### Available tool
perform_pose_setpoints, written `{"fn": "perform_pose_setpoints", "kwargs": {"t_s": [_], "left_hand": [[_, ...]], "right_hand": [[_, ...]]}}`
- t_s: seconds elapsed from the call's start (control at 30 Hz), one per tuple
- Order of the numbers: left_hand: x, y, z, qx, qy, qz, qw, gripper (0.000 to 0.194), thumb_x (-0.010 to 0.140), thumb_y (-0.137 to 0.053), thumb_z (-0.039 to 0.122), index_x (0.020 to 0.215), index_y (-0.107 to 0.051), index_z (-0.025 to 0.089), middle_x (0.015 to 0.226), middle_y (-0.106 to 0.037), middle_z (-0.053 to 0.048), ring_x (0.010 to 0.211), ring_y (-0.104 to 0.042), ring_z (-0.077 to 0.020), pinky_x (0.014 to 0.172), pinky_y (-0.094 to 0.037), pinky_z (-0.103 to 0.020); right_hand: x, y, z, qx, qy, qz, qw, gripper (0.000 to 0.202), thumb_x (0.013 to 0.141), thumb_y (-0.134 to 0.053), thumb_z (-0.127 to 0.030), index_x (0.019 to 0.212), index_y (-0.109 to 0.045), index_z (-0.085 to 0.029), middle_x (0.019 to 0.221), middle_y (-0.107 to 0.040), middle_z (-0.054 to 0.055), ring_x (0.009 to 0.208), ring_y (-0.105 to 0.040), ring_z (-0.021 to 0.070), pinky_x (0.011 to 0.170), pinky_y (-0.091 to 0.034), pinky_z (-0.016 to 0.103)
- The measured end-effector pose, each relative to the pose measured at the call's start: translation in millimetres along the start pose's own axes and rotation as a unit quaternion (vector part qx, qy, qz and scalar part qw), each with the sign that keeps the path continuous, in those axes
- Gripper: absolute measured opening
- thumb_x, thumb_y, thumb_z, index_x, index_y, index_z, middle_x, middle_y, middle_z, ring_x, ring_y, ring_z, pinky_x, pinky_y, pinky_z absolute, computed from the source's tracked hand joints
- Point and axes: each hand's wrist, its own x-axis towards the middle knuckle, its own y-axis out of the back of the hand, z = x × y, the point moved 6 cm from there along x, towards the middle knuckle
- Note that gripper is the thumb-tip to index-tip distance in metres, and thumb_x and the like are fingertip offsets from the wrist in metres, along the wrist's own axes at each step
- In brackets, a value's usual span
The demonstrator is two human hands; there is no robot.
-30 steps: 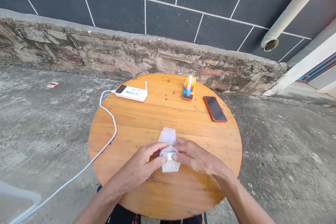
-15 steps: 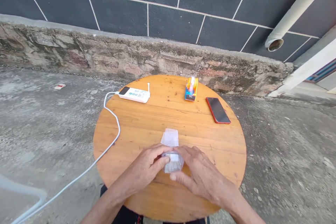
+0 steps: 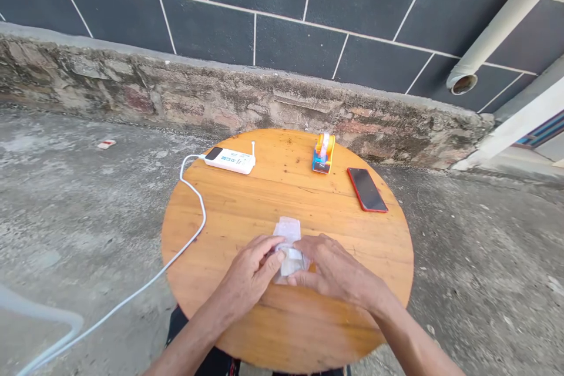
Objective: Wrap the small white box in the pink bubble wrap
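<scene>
A translucent, whitish strip of plastic wrapping lies near the front middle of the round wooden table, its far end flat on the wood. On its near part is a small clear, boxy packet with a pale patch; its exact kind cannot be made out. My left hand grips the packet's left side, thumb on top and fingers curled behind it. From the right, my right hand closes on the other side, fingertips at the far edge and thumb at the near edge. The fingers hide both sides of the packet.
A tape dispenser in yellow and blue stands at the back of the table. Right of it lies a red-edged phone. A white device sits back left, its white cable running off the table's left side.
My right thumb has moved in against the near edge of the packet, and my right fingers curl closer around it. The view has shifted slightly.
</scene>
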Motion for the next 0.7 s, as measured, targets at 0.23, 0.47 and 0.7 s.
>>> {"fn": "perform_pose_setpoints", "kwargs": {"t_s": [0.23,0.47,0.7], "left_hand": [[22.8,9.5,-20.4,0.046,0.088,0.033,0.995,0.029,0.089,-0.041,0.028,0.093,-0.068,0.018,0.080,-0.070,-0.001,0.073,-0.063,-0.0155,0.065,-0.046,-0.024],[48.7,5.3,-30.5,0.148,0.134,0.005,0.980,0.028,0.079,-0.051,0.033,0.058,-0.062,0.018,0.054,-0.058,0.001,0.055,-0.052,-0.0134,0.051,-0.030,-0.023],[51.3,2.3,-31.6,0.201,0.143,-0.017,0.969,0.026,0.077,-0.050,0.030,0.058,-0.062,0.018,0.057,-0.061,0.001,0.056,-0.053,-0.0123,0.051,-0.028,-0.023]], "right_hand": [[5.3,2.9,1.6,0.000,-0.019,-0.019,1.000,0.023,0.081,-0.066,-0.041,0.085,-0.062,-0.019,0.083,-0.065,0.001,0.072,-0.056,0.0170,0.063,-0.037,0.025],[5.2,0.0,1.1,0.005,-0.016,-0.020,1.000,0.021,0.082,-0.063,-0.040,0.092,-0.062,-0.021,0.090,-0.065,0.000,0.077,-0.056,0.0173,0.069,-0.036,0.026],[3.5,-3.0,6.4,0.021,-0.007,-0.013,1.000,0.015,0.081,-0.065,-0.034,0.089,-0.062,-0.022,0.087,-0.066,-0.001,0.075,-0.056,0.0168,0.071,-0.035,0.026]]}}
